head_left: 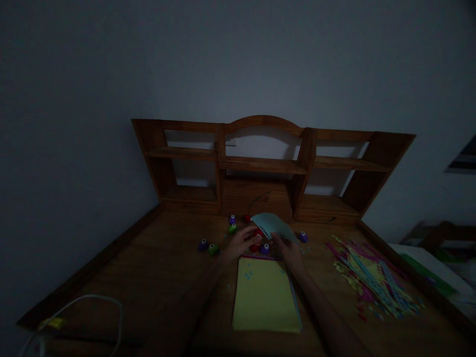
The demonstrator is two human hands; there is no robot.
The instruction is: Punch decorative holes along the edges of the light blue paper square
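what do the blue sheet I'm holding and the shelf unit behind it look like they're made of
Blue sheet: likely matte paper or card; it bends and has small holes along one edge.
Shelf unit: apparently wood, perhaps varnished; brown, grain-like streaks show in dim light.

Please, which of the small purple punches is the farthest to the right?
The purple punch beside the right hand, just past the right end of the pale blue sheet; the other purple punches lie farther left.
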